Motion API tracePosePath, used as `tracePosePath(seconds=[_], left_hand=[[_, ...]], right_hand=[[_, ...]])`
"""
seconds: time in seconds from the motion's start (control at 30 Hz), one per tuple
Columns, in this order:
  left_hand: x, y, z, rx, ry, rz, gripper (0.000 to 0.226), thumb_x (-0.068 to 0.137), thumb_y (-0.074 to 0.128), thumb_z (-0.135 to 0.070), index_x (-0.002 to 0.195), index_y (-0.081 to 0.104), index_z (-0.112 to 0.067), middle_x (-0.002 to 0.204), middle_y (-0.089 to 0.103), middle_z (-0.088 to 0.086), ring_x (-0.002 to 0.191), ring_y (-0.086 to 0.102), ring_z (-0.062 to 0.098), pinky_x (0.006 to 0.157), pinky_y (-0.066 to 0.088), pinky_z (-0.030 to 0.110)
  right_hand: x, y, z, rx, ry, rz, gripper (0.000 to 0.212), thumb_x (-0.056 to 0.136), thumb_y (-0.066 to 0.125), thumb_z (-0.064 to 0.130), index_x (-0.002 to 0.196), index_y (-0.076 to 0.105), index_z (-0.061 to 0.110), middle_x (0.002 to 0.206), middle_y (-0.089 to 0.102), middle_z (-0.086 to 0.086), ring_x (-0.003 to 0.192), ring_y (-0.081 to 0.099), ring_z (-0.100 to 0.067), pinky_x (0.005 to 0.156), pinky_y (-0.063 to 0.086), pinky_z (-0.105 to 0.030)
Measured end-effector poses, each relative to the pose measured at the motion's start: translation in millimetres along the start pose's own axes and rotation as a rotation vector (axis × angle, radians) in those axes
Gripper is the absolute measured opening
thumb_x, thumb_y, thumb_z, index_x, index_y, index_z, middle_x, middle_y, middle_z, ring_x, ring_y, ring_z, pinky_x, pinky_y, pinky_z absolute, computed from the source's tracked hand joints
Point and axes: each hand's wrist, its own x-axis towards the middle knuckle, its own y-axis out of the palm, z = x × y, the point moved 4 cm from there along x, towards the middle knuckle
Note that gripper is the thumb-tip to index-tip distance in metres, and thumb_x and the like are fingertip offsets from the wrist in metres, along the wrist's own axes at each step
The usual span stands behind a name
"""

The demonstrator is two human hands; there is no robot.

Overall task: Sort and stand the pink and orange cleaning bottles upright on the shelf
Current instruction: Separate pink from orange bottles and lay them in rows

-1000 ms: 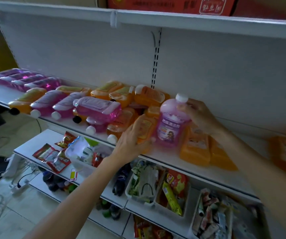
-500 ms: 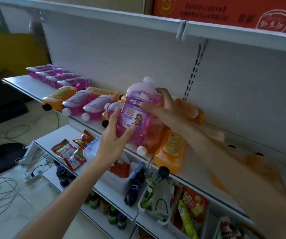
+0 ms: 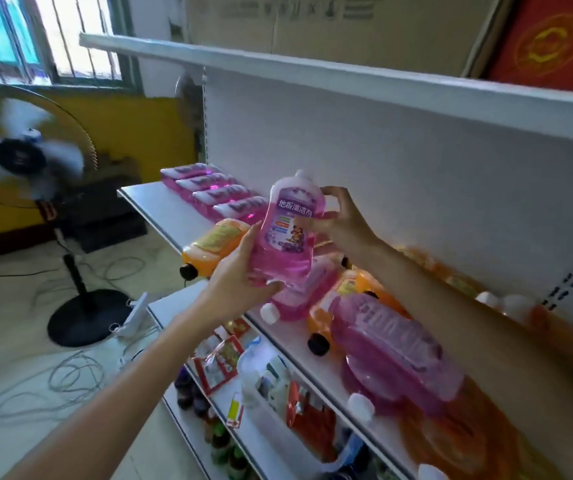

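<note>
Pink bottle (image 3: 288,233) held upright, white cap uppermost, in the air above the white shelf (image 3: 153,202), between both hands. Left hand (image 3: 243,275) curls round the bottle's lower body, fingertips under the base. Right hand (image 3: 342,220) clasps the shoulder, fingers wrapped behind the neck.

Label: white characters "地板清洁剂" on a purple band. The smaller print and the cartoon figure beneath cannot be read.

Beyond the left hand, an orange bottle (image 3: 212,244) lies flat, its black cap toward the shelf edge. Farther beyond, four pink bottles (image 3: 216,194) lie side by side, their label text blurred. Directly beneath the hands lies another pink bottle, the white-capped bottle (image 3: 299,299). Under the right forearm, a large pink bottle (image 3: 392,348) lies across orange ones.

Room: pedestal fan (image 3: 18,157) with its blades blurred, barred window (image 3: 46,36), yellow wall, loose cables (image 3: 70,372) on a pale floor. On top of the upper shelf (image 3: 312,74) stand a cardboard box (image 3: 330,22) with faint, illegible print and a red carton (image 3: 548,39) bearing a round gold emblem.

The bottles behind the right arm are smeared by blur and cut off at the frame edge.
</note>
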Motion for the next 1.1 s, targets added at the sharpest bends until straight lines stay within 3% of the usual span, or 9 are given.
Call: tracePosePath(seconds=[0.17, 0.33, 0.43, 0.53, 0.67, 0.8, 0.93, 1.03, 1.1], left_hand=[[39, -21, 41, 0.052, 0.062, 0.009, 0.071, 0.082, 0.065, -0.004, 0.142, 0.030, -0.020, 0.093, 0.058, -0.016, 0.084, 0.063, 0.008, 0.079, 0.056, 0.036], [82, -36, 67, 0.089, 0.089, 0.022, 0.073, 0.077, 0.072, -0.016, 0.136, 0.034, -0.033, 0.088, 0.059, -0.017, 0.072, 0.056, -0.013, 0.072, 0.049, 0.009], [116, -51, 88, 0.060, 0.027, 0.012, 0.070, 0.077, 0.073, -0.020, 0.129, 0.033, -0.043, 0.080, 0.058, -0.023, 0.068, 0.054, -0.015, 0.065, 0.044, 0.007], [149, -65, 118, 0.039, 0.076, 0.018, 0.068, 0.077, 0.073, -0.018, 0.136, 0.041, -0.029, 0.086, 0.064, -0.012, 0.074, 0.059, -0.002, 0.075, 0.051, 0.024], [175, -84, 170, 0.055, 0.104, 0.138, 0.073, 0.083, 0.066, -0.013, 0.143, 0.025, -0.019, 0.091, 0.062, -0.004, 0.071, 0.055, -0.003, 0.062, 0.045, 0.005], [189, -102, 218, 0.142, 0.062, 0.297, 0.089, 0.084, 0.066, -0.018, 0.147, 0.003, -0.019, 0.093, 0.064, -0.004, 0.070, 0.057, 0.005, 0.066, 0.047, 0.017], [220, -124, 234, 0.189, 0.088, 0.184, 0.051, 0.084, 0.062, -0.024, 0.129, 0.039, -0.017, 0.083, 0.069, 0.000, 0.076, 0.065, 0.026, 0.072, 0.053, 0.043], [227, -131, 232, 0.292, 0.163, 0.193, 0.026, 0.086, 0.058, -0.030, 0.105, 0.053, -0.013, 0.077, 0.068, -0.003, 0.076, 0.065, 0.025, 0.062, 0.047, 0.031], [225, -131, 226, 0.266, 0.308, 0.194, 0.029, 0.081, 0.053, -0.038, 0.096, 0.059, -0.013, 0.076, 0.068, -0.005, 0.070, 0.064, 0.018, 0.056, 0.044, 0.026]], right_hand=[[47, 22, -19, 0.083, 0.109, 0.020, 0.058, 0.076, 0.076, 0.016, 0.122, 0.041, 0.023, 0.106, 0.063, -0.018, 0.065, 0.067, -0.026, 0.050, 0.053, -0.031], [88, 30, -30, 0.081, 0.179, -0.035, 0.066, 0.078, 0.075, 0.016, 0.132, 0.039, 0.025, 0.119, 0.058, -0.017, 0.059, 0.068, -0.023, 0.049, 0.052, -0.029], [119, 39, -25, 0.054, 0.184, -0.093, 0.070, 0.077, 0.075, 0.013, 0.135, 0.037, 0.024, 0.120, 0.057, -0.015, 0.060, 0.068, -0.022, 0.051, 0.054, -0.031], [154, 54, -27, 0.075, 0.166, -0.194, 0.072, 0.073, 0.078, 0.013, 0.132, 0.038, 0.025, 0.121, 0.055, -0.014, 0.060, 0.068, -0.024, 0.051, 0.054, -0.032], [208, 81, -38, 0.095, 0.170, -0.325, 0.075, 0.068, 0.082, 0.019, 0.129, 0.039, 0.026, 0.124, 0.053, -0.013, 0.081, 0.066, -0.033, 0.057, 0.056, -0.038], [250, 114, -50, -0.063, 0.220, -0.431, 0.081, 0.067, 0.083, 0.032, 0.136, 0.041, 0.022, 0.134, 0.049, -0.011, 0.111, 0.057, -0.032, 0.085, 0.053, -0.050], [270, 132, -58, -0.191, 0.277, -0.498, 0.077, 0.074, 0.075, 0.041, 0.138, 0.043, 0.013, 0.139, 0.048, -0.008, 0.124, 0.049, -0.026, 0.102, 0.042, -0.037], [271, 131, -54, -0.506, 0.306, -0.537, 0.061, 0.080, 0.065, 0.051, 0.127, 0.055, 0.013, 0.130, 0.056, -0.008, 0.120, 0.052, -0.025, 0.096, 0.042, -0.030], [265, 120, -50, -0.711, 0.305, -0.629, 0.046, 0.079, 0.064, 0.054, 0.107, 0.067, 0.017, 0.117, 0.061, -0.011, 0.110, 0.056, -0.026, 0.089, 0.047, -0.032]])
